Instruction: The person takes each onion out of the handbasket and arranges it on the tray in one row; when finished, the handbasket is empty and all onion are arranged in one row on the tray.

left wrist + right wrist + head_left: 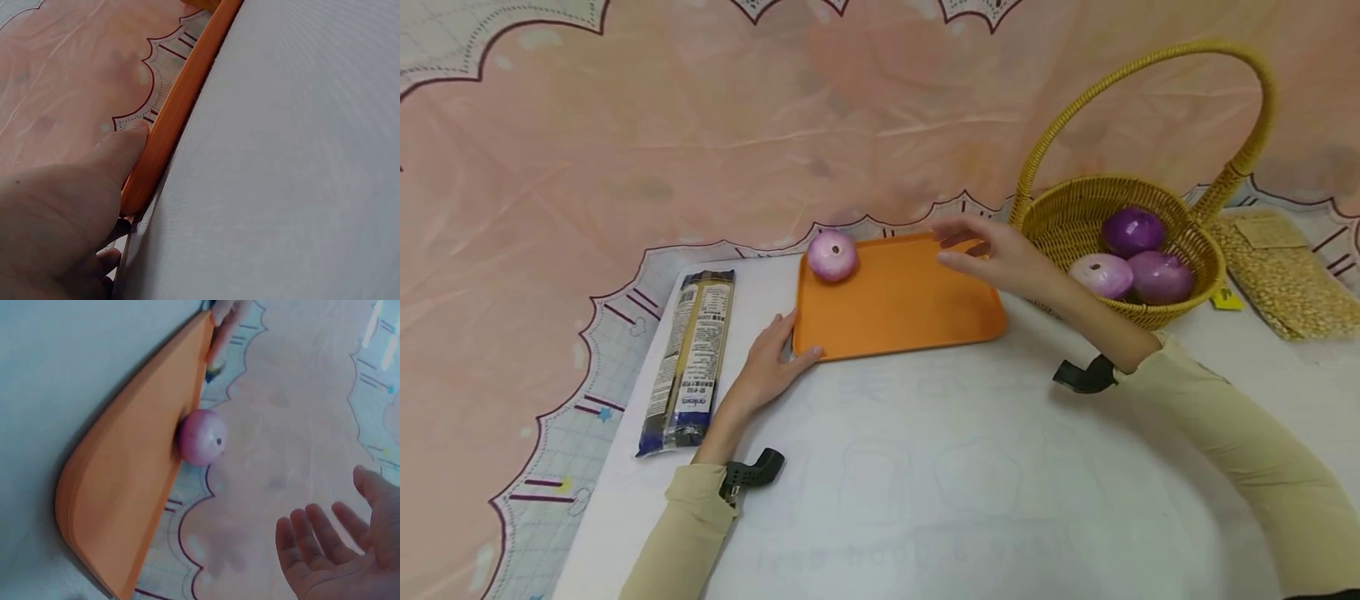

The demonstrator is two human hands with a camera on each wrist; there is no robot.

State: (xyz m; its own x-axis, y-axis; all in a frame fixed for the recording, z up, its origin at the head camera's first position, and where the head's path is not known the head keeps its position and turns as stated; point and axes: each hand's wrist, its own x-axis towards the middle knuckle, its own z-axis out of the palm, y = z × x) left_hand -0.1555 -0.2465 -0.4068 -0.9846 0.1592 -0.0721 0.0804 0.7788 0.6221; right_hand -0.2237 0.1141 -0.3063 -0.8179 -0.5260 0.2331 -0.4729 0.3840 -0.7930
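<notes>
At the back of the white table lies an orange tray (895,300). One purple onion (832,256) sits in its far left corner. My left hand (767,367) grips the tray's near left corner, thumb on the front edge and fingers along the left side. In the left wrist view the thumb of that hand (75,200) presses on the tray's rim (165,134). Above the tray's right end my right hand (988,254) hovers with nothing in it. Its fingers are spread and loosely bent in the right wrist view, where the hand (350,550) is apart from the onion (203,437).
A yellow wicker basket (1067,217) with a tall handle stands at the right, with three onions inside. Beyond it lies a bag of yellow kernels (1292,275). A long printed packet (692,358) lies left of the tray. Patterned pink cloth (700,150) covers the back.
</notes>
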